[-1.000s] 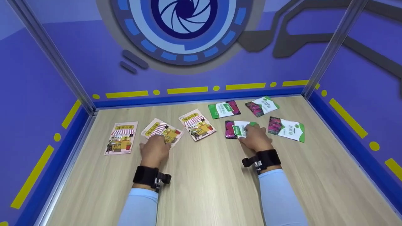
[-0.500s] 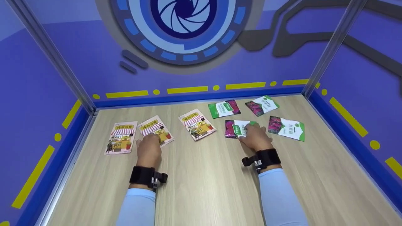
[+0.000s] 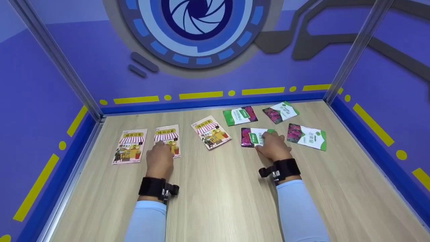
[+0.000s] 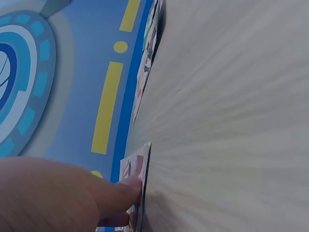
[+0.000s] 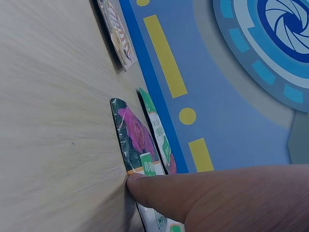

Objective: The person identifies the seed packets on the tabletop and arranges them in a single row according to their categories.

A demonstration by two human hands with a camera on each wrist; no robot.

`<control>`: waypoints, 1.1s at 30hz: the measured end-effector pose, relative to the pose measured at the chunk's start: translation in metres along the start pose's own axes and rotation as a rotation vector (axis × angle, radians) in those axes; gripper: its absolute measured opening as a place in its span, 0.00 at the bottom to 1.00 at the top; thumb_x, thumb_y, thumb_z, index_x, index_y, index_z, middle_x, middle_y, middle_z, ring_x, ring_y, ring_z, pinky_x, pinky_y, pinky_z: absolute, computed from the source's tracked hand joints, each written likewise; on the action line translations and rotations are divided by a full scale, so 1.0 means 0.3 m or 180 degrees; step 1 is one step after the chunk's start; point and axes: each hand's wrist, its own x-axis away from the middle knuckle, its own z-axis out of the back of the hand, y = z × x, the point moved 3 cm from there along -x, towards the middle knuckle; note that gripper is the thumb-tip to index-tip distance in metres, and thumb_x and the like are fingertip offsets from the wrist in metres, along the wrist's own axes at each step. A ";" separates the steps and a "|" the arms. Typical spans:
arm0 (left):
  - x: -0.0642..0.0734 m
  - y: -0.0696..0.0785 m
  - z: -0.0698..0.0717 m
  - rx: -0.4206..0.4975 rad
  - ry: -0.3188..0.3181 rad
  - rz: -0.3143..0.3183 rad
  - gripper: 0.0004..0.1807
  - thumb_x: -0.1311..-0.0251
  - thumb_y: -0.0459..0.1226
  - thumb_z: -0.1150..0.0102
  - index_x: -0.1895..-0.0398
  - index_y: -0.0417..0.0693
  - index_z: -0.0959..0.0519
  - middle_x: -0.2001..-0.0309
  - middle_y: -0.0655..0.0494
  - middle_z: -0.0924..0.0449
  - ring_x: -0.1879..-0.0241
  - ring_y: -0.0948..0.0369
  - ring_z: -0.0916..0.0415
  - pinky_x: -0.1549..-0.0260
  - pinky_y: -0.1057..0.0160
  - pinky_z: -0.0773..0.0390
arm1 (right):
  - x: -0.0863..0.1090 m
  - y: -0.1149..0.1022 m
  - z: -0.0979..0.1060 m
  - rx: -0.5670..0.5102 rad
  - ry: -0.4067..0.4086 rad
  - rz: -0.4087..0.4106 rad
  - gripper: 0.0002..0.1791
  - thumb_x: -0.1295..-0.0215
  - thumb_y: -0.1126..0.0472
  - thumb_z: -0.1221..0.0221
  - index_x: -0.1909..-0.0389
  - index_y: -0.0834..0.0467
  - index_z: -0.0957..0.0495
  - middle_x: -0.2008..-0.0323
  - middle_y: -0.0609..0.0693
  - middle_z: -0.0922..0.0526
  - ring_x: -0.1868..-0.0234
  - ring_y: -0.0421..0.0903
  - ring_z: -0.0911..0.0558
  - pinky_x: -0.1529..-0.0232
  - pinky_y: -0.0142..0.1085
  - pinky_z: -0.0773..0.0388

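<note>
Packet (image 3: 169, 135), pink, no longer slanted, in left hand (image 3: 160, 158) and flowered sachet (image 3: 252, 137), unmoved, in right hand (image 3: 273, 147), both gripped.

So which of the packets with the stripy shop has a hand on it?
The middle shop packet: the left hand holds it, while the leftmost shop packet and the rightmost shop packet have no hand touching them.

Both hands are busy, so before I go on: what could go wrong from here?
The left hand holds the middle pink packet close beside the left pink packet; sliding leftward could knock that askew.

The right hand holds a flower packet just in front of the green packet; pushing forward might overlap them.

That hand also lies close to the rightmost packet and could nudge it.
</note>
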 end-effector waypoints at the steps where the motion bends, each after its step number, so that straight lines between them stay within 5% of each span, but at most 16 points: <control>1: 0.002 -0.003 0.003 -0.0048 0.0040 0.0004 0.03 0.47 0.34 0.41 0.71 0.43 0.20 0.67 0.46 0.28 0.69 0.48 0.30 0.73 0.46 0.36 | 0.000 0.000 0.000 0.0001 0.0002 0.0002 0.34 0.50 0.41 0.38 0.44 0.53 0.31 0.47 0.58 0.37 0.50 0.62 0.41 0.66 0.73 0.49; 7: 0.020 -0.028 0.020 -0.0209 0.0151 0.0114 0.08 0.49 0.24 0.48 0.72 0.40 0.20 0.64 0.43 0.28 0.67 0.47 0.30 0.72 0.44 0.37 | -0.003 0.004 -0.004 0.0030 -0.0012 -0.0001 0.35 0.49 0.41 0.39 0.43 0.53 0.32 0.46 0.57 0.38 0.49 0.62 0.41 0.66 0.73 0.48; 33: 0.026 -0.075 0.038 -0.0314 -0.0101 0.0275 0.08 0.47 0.26 0.47 0.67 0.43 0.21 0.60 0.41 0.29 0.65 0.46 0.32 0.70 0.44 0.39 | -0.002 0.002 -0.001 -0.0012 0.0005 0.0006 0.35 0.50 0.42 0.38 0.42 0.55 0.32 0.46 0.58 0.37 0.49 0.63 0.41 0.66 0.74 0.50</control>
